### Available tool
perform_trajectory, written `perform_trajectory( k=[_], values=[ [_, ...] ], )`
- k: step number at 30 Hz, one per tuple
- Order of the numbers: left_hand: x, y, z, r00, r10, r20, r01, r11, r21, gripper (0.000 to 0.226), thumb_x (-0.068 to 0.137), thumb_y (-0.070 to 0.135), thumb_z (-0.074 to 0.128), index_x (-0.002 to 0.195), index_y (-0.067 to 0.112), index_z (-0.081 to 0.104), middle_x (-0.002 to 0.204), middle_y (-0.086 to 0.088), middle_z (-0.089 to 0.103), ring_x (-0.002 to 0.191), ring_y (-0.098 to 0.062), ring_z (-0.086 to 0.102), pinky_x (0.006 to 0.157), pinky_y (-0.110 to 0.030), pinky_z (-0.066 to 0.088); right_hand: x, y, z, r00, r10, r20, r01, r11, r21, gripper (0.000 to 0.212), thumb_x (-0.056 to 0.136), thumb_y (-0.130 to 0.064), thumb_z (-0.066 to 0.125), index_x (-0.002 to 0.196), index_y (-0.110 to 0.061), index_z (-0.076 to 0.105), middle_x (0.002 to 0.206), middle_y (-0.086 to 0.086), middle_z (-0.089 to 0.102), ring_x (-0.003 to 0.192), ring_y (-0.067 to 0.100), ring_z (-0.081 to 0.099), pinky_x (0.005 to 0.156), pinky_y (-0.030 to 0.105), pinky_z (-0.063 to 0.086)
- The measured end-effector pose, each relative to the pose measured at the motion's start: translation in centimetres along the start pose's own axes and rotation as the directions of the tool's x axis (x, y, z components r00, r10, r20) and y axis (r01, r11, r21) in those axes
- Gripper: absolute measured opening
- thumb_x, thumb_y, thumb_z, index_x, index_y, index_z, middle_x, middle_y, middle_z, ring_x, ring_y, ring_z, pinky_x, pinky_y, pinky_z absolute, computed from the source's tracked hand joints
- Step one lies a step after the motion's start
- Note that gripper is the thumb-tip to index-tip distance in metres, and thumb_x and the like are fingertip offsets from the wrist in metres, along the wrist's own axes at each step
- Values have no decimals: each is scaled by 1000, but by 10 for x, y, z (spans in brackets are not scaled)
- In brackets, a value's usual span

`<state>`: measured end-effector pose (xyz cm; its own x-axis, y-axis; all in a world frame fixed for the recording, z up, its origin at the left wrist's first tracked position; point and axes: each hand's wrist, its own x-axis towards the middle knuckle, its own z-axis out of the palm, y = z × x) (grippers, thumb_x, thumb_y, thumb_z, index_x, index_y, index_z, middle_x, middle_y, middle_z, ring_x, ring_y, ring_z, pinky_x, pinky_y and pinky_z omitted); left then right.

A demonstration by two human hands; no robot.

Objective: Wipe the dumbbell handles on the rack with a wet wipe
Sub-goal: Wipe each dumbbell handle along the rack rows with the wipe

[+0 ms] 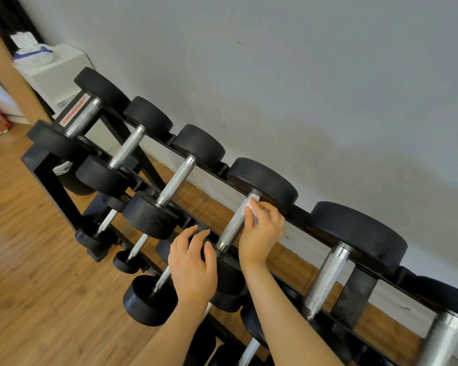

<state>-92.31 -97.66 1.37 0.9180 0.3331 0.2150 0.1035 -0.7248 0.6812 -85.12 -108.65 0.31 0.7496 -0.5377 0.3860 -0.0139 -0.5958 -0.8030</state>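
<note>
1. The wet wipe [250, 207] is a small white piece, pressed on the upper end of a knurled metal handle [232, 228] (the fourth dumbbell from the left on the top row of the black rack [50, 180]).
2. The right hand [261, 233] pinches the wipe with curled fingers against this handle.
3. The left hand [192, 262] holds nothing; its fingers are relaxed and touch the near black weight of the same dumbbell.
4. Other dumbbells lie on both sides and on lower rows.
5. A pack of wipes [33, 52] sits on a white box [56, 77] at far left, beside the grey wall [302, 75].
</note>
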Motion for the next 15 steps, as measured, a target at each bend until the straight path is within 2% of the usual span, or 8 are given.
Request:
perform_trajectory(
  k=[5, 7, 11, 13, 15],
  values=[
    [0, 0, -1, 1000, 1, -2, -1, 1000, -5, 46, 94, 38, 35, 114, 17, 71, 127, -2, 61, 122, -20, 50, 102, -39, 36, -8, -3, 3, 995, 92, -36, -92, 996, -1, 23, 85, -11, 73, 108, -15, 75, 100, 4, 70, 93, 23, 60, 74, 49, 53],
    [0, 0, -1, 1000, 3, -3, -3, 1000, -7, 46, 94, 39, 35, 114, 17, 71, 127, -2, 61, 122, -20, 50, 102, -38, 35, -11, -1, 2, 991, 130, -7, -129, 989, 70, 23, 87, -12, 70, 109, -15, 74, 102, 4, 69, 95, 21, 59, 76, 48, 54],
    [0, 0, -1, 1000, -8, 5, 8, 1000, -5, 47, 94, 39, 34, 115, 18, 70, 128, -1, 60, 122, -19, 49, 102, -36, 34, 1, -4, 5, 976, 214, 32, -216, 962, 167, 22, 91, -11, 65, 112, -14, 73, 107, 2, 64, 97, 16, 58, 78, 40, 57],
    [0, 0, -1, 1000, -8, 8, 8, 1000, -8, 47, 94, 40, 34, 115, 17, 71, 128, -1, 60, 122, -20, 49, 103, -36, 33, -1, -6, 3, 979, 203, 30, -205, 966, 161, 23, 92, -12, 64, 113, -15, 72, 107, 1, 65, 97, 14, 60, 79, 37, 56],
    [0, 0, -2, 1000, -5, 5, 5, 1000, -13, 47, 94, 39, 34, 115, 17, 71, 128, -2, 60, 122, -22, 50, 102, -38, 35, -11, -5, -2, 982, 180, 55, -187, 968, 170, 23, 94, -13, 62, 115, -13, 71, 106, 2, 67, 93, 7, 61, 79, 26, 55]
  ],
)
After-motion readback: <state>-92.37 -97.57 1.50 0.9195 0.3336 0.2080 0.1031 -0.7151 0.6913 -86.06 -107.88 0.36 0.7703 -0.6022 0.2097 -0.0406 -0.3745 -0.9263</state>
